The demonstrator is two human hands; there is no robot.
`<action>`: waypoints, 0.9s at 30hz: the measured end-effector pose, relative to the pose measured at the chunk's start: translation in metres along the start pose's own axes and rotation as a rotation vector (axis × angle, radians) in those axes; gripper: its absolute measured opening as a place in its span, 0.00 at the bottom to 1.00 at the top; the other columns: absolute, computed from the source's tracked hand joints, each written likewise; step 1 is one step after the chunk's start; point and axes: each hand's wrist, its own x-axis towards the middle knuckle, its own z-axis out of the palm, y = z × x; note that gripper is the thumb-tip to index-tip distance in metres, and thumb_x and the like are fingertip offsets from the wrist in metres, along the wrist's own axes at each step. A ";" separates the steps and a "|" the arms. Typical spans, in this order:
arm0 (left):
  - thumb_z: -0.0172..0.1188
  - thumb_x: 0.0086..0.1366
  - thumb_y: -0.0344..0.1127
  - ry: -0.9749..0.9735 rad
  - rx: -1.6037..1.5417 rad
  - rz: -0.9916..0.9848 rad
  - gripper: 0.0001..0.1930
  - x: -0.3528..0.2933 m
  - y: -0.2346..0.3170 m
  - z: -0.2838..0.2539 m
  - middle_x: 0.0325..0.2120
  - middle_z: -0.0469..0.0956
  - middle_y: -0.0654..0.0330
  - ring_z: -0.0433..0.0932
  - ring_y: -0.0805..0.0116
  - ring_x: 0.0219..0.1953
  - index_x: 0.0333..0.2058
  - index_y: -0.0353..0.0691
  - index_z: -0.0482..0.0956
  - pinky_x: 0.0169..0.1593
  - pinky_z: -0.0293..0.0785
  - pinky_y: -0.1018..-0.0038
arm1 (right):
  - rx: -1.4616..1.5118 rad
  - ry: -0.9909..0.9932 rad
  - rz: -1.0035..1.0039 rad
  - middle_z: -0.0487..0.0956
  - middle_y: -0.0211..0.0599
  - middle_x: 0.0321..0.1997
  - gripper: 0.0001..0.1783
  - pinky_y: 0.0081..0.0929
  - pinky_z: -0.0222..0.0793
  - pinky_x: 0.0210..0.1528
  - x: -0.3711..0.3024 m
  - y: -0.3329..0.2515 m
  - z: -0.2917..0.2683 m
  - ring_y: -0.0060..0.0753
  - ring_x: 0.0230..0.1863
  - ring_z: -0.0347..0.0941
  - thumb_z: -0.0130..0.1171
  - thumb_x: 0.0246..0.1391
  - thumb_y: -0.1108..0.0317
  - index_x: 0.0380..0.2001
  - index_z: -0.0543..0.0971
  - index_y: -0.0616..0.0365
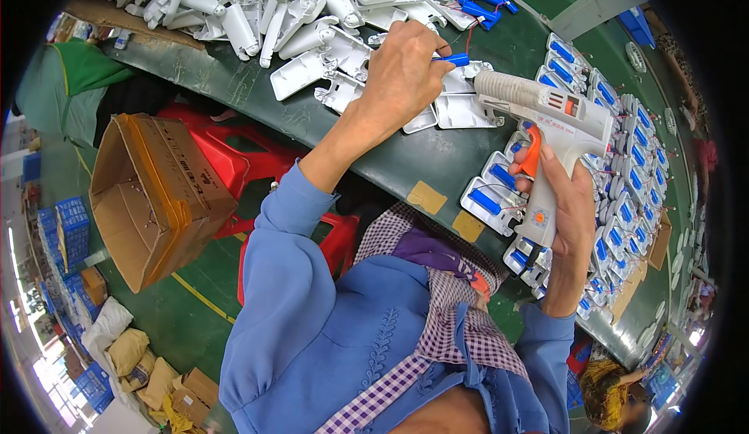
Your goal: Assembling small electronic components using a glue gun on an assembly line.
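Observation:
My left hand [402, 71] is closed, pinching a blue cylindrical battery [454, 60] over the white plastic shells on the bench. Part of the battery is hidden behind my fingers. In my right hand [573, 200] is a white hot glue gun [569, 126], with my fingers around its handle and by the orange trigger [531, 149]. Its nozzle points left, close to the battery and above an open white shell [462, 112]. Right beside the gun lie several white shells with blue batteries in them, such as one shell [484, 200] near the bench edge.
A heap of white shells [312, 13] covers the far left of the green bench [273, 126]. Loose blue batteries [476, 5] with red wires lie at the back. Rows of filled shells [632, 161] spread right. An open cardboard box [156, 192] and red stools [226, 149] stand left below.

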 end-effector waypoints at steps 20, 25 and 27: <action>0.64 0.51 0.28 -0.220 0.208 -0.030 0.09 -0.001 0.007 0.026 0.36 0.73 0.50 0.72 0.52 0.44 0.31 0.29 0.80 0.46 0.72 0.62 | 0.138 0.038 -0.013 0.78 0.51 0.42 0.23 0.30 0.81 0.37 -0.014 -0.010 0.005 0.40 0.40 0.79 0.52 0.62 0.64 0.52 0.67 0.72; 0.63 0.51 0.26 -0.185 0.174 -0.020 0.09 -0.005 0.004 0.027 0.37 0.73 0.48 0.72 0.51 0.45 0.31 0.27 0.80 0.49 0.70 0.63 | 0.059 0.016 -0.002 0.78 0.47 0.41 0.23 0.24 0.79 0.38 -0.004 -0.010 0.007 0.34 0.40 0.78 0.50 0.63 0.62 0.54 0.67 0.69; 0.63 0.51 0.26 -0.181 0.154 -0.024 0.09 -0.005 0.005 0.027 0.37 0.73 0.47 0.72 0.50 0.45 0.31 0.26 0.79 0.49 0.70 0.63 | 0.049 0.013 -0.008 0.78 0.46 0.41 0.23 0.22 0.79 0.36 -0.001 -0.009 0.006 0.33 0.40 0.78 0.50 0.63 0.61 0.54 0.67 0.69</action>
